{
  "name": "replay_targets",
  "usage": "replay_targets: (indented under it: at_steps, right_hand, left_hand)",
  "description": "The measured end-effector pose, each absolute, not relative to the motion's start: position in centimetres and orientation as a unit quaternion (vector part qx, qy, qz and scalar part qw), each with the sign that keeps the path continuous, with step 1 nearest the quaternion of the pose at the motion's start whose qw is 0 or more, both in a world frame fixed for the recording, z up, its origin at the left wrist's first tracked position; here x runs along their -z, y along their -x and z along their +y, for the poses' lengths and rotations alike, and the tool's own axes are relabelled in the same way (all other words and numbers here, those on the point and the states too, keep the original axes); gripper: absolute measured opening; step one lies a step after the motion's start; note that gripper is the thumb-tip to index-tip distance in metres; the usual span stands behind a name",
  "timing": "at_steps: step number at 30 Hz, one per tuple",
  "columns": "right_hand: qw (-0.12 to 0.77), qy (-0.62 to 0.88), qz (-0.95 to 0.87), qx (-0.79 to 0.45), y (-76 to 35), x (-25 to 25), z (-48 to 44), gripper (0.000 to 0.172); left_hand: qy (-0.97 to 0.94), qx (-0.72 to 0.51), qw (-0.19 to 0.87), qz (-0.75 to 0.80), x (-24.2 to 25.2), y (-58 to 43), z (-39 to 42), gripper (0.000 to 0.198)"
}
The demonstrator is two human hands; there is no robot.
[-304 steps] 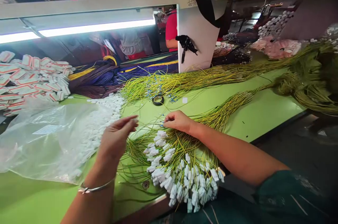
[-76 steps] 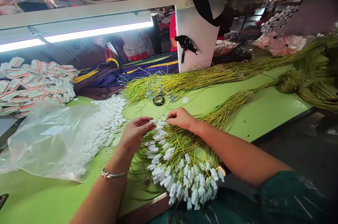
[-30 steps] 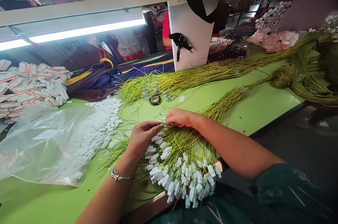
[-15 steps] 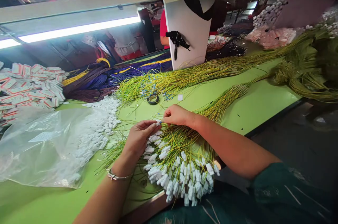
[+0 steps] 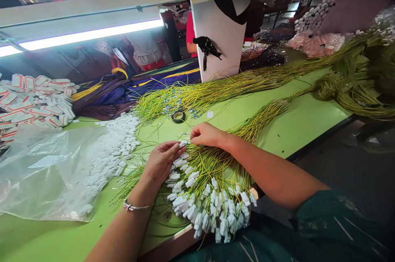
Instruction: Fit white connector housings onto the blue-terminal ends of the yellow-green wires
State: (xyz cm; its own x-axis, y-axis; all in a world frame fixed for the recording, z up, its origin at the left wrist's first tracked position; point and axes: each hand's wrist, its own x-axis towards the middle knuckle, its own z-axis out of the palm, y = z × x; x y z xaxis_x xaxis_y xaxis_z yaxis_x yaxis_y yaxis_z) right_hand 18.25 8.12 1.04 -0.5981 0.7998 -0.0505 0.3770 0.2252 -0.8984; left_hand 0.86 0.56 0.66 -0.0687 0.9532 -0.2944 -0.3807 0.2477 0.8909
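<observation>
Between the thumb and fingers of my left hand [image 5: 161, 161] is a small white plastic connector [image 5: 182, 144]. My right hand [image 5: 206, 134] is pinched closed just right of it, on a thin yellow-green wire whose blue-tipped end meets the connector; how far it sits inside is too small to tell. Beneath both hands spreads a bundle of yellow-green wires [image 5: 212, 157]. Many of these carry white connectors [image 5: 224, 212] that hang over the table's front edge.
Loose white connectors [image 5: 115, 148] spill from a clear plastic bag [image 5: 40, 175] at left. White-and-red labelled pieces [image 5: 33, 99] are heaped behind it. A black tape roll [image 5: 178, 117] lies near blue-tipped wires [image 5: 185, 97]. A white upright panel [image 5: 224, 43] stands behind.
My left hand has shifted very slightly left with the connector, and a small gap now shows between it and my right fingers. My right hand has barely moved.
</observation>
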Motion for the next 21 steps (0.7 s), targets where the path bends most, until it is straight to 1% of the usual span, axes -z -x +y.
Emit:
replay_targets:
  at_steps: [3,6,11,15,19,21]
  right_hand:
    - [0.215,0.386,-0.799,-0.409,-18.2,-1.7,7.5,0.012]
    - [0.201,0.386,-0.814,-0.385,-18.2,-2.0,7.2,0.013]
    - [0.165,0.374,-0.817,-0.407,-18.0,-0.9,7.5,0.010]
    - [0.162,0.359,-0.802,-0.449,-18.4,-0.8,7.8,0.009]
    - [0.105,0.306,-0.808,-0.493,-19.4,-2.0,8.1,0.009]
    - [0.131,0.319,-0.795,-0.499,-19.7,-2.5,8.4,0.011]
  left_hand:
    - [-0.297,-0.535,0.615,0.497,-0.6,-0.9,0.6,0.032]
    - [-0.310,-0.531,0.607,0.504,-0.6,-1.1,0.5,0.031]
    - [-0.345,-0.518,0.582,0.523,-0.4,-1.7,0.2,0.031]
    - [-0.406,-0.507,0.524,0.551,-0.1,-2.1,0.0,0.026]
    - [-0.531,-0.459,0.464,0.540,-0.9,-2.2,-1.2,0.015]
    - [-0.630,-0.408,0.442,0.490,-1.6,-2.2,-2.2,0.008]
